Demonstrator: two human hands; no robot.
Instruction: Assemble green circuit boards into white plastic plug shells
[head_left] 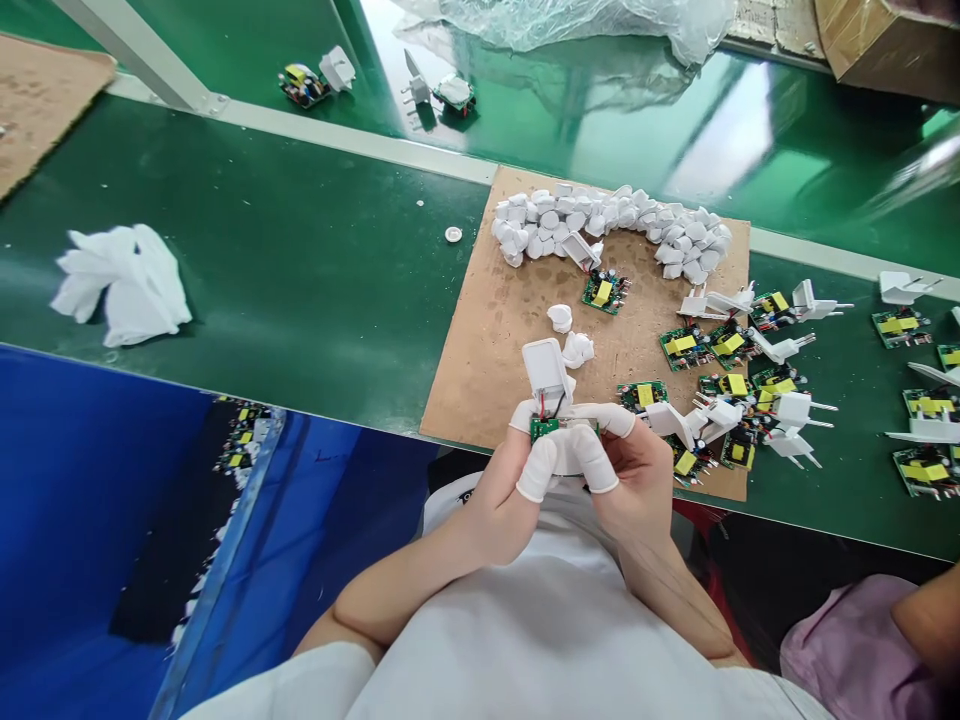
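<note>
A small green circuit board (545,428) is held at the front edge of the cardboard sheet (480,370). Its left end is pinched by my left hand (517,480), its right end by my right hand (630,465). White finger cots cover the thumbs and forefingers. Red and black wires join the board to a white plug housing (546,368), which stands up beyond the fingers. Just past it lie two white lumps (578,349) of putty-like material. The thumbs hide much of the board.
White pieces (615,212) form an arc at the cardboard's back. Several boards with plugs (727,385) lie right, more (919,400) farther right. White gloves or cloth (127,285) lie left. A person's pink sleeve (855,640) shows lower right. Plastic film (570,20) and a box (885,45) sit behind.
</note>
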